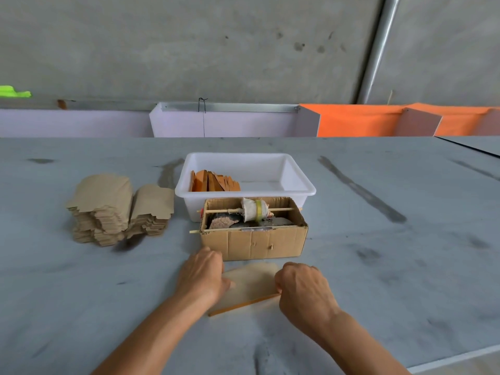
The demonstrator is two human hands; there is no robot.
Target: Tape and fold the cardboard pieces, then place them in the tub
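Flat, cardboard piece (253, 282) between both hands' grip.

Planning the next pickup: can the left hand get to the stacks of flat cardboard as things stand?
Probably yes. The left hand rests on the cardboard piece, and bare table lies between it and the cardboard stacks; nothing blocks that path.

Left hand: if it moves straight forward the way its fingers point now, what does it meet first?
Probably the cardboard box. The left hand rests on the cardboard piece, fingers pointing away toward the box's near left corner, which looks very close; depth is unclear from one view.
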